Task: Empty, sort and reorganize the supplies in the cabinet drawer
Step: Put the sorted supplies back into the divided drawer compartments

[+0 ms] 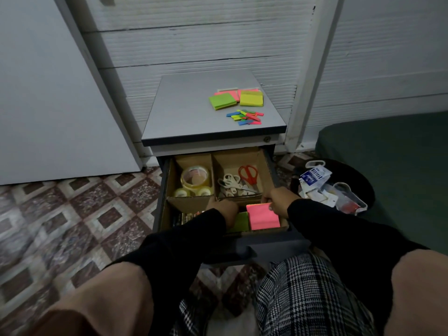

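The cabinet drawer (269, 158) stands pulled out, split by cardboard dividers into compartments. My right hand (278, 201) pinches the top edge of a pink sticky-note pad (263, 217) in the front right compartment. My left hand (224, 210) reaches down beside a green sticky-note pad (240, 223) in the same compartment; its fingers are hidden. Tape rolls (195, 179) fill the back left compartment. Red scissors (248, 174) and white scissors (230, 181) lie in the back right one. Batteries (185, 218) sit at the front left.
On the cabinet top (189, 110) lie green, yellow and pink note pads (236, 99) and loose coloured page flags (244, 116). A pile of packaging (327, 187) lies on the floor to the right, by a dark green surface (400, 166). Patterned tiles (72, 214) spread left.
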Demonstrator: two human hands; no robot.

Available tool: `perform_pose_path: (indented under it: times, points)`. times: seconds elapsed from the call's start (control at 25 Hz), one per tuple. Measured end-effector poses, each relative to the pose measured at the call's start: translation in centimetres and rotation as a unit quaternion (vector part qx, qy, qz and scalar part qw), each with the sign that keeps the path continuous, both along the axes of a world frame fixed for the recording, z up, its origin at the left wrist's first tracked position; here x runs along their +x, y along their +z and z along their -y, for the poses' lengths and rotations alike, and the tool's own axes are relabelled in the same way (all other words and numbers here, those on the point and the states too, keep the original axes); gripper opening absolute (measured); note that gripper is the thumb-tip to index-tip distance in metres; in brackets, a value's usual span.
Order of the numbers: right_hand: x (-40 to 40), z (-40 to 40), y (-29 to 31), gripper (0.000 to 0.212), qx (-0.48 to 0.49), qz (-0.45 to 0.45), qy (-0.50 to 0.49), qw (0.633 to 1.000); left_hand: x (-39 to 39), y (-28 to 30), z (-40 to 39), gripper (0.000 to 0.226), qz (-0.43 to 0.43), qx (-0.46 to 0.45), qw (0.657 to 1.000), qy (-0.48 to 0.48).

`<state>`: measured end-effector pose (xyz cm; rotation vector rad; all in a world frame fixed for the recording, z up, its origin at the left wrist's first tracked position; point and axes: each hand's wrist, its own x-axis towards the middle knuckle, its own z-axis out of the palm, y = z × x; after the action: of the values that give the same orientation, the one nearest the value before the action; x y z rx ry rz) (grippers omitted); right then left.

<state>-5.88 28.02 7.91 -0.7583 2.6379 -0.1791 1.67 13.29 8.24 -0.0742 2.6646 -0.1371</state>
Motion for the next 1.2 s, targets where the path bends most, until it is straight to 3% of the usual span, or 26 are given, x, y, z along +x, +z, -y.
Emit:
perform_pose_path:
  times: [0.24,0.48,0.76,0.92,1.2]
  points:
    - [-0.2,0.1,-1.6,0.035,0.067,-0.031,0.064,0.995,0.6,-2.1,-0.4,0.034,-0.047,-0.041,0.998,-0.009]
    - [-0.2,0.0,-1.8,0.037,0.079,-0.049,0.087,0.992,0.4,-2.1,0.3,0.037,-0.114,-0.007,0.994,0.002]
    - [0.3,0.0,-2.6,0.044,0.073,-0.092,0.094,0.989,0.4,-3.0,0.9,0.031,-0.060,-0.040,0.997,-0.031]
    - [-0.4,0.1,-3.3,0.052,0.054,-0.073,0.098,0.991,0.5,-2.8,1.0,0.036,-0.046,-0.031,0.998,-0.039]
    - [-0.6,-0.5,-3.4,0.030,0.133,-0.070,0.176,0.973,0.7,-3.2,1.3,0.032,-0.044,-0.033,0.998,-0.031]
